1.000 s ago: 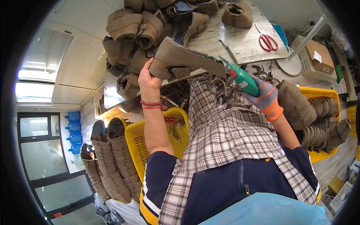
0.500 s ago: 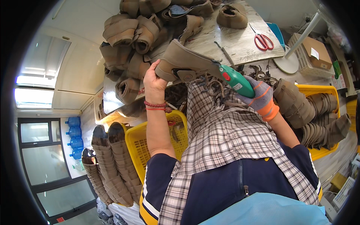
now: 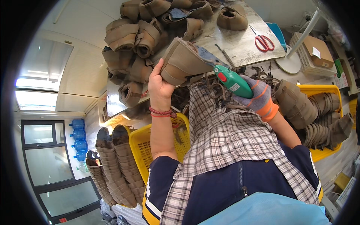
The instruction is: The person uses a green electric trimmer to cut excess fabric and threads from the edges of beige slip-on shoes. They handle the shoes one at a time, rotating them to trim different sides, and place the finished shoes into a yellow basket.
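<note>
At the upper centre of the frame, a tan-brown, leather-like shoe upper with a dark, fuzzy inner lining (image 3: 183, 62) is held in front of the near edge of a white, weathered wooden table (image 3: 247, 47). The bare left hand (image 3: 162, 85) is partly closed on the left end of the upper, thumb along the outer face; the remaining fingers are largely hidden. A dark red beaded bracelet (image 3: 160, 111) encircles the left wrist. The right hand (image 3: 257, 93), in a grey knitted glove with orange stripes and an orange cuff, is wrapped around a green handheld cutter with a red button (image 3: 234, 82). The front end of the cutter is at the right end of the upper; the blade is not clearly visible.

At the upper left of the table lies a heap of curled brown shoe uppers (image 3: 122, 35). At the upper right, red-handled metal scissors (image 3: 264, 42) lie on the table, near a single brown upper (image 3: 232, 18). At the left centre, a yellow perforated plastic basket (image 3: 140, 144) is positioned beside tall stacks of nested brown uppers (image 3: 115, 165). At the right, a second yellow plastic basket (image 3: 318, 89) contains further brown uppers (image 3: 294, 105). A black-and-white plaid apron (image 3: 228, 146) covers the lap.
</note>
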A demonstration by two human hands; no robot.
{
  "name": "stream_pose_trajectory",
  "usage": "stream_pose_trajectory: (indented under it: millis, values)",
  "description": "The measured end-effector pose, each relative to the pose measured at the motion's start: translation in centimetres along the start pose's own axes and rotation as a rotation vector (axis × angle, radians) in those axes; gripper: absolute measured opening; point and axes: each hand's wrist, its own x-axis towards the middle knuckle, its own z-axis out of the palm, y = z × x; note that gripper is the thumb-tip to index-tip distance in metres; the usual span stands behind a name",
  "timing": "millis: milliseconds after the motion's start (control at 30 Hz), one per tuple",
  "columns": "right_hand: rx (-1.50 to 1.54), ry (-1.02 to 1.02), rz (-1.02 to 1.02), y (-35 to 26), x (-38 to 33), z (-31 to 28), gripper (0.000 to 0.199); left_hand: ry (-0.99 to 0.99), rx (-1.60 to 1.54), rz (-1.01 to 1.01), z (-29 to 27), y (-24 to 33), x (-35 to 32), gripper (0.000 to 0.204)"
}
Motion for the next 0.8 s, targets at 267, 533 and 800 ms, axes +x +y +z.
stream_pose_trajectory:
  millis: [267, 533, 800]
  values:
    - [0.242, -0.044, 0.157, 0.0, 1.0, 0.6, 0.061, -0.210, 0.377, 0.297, 1.0, -2.1, -0.7, 0.040]
    - [0.608, -0.032, 0.337, -0.2, 2.2, 0.7, 0.058, -0.343, 0.607, 0.389, 1.1, -4.4, -0.5, 0.041]
    - [0.598, -0.004, 0.406, 0.2, 3.3, 0.0, 0.055, -0.292, 1.366, 0.680, -0.7, -5.7, 0.1, 0.023]
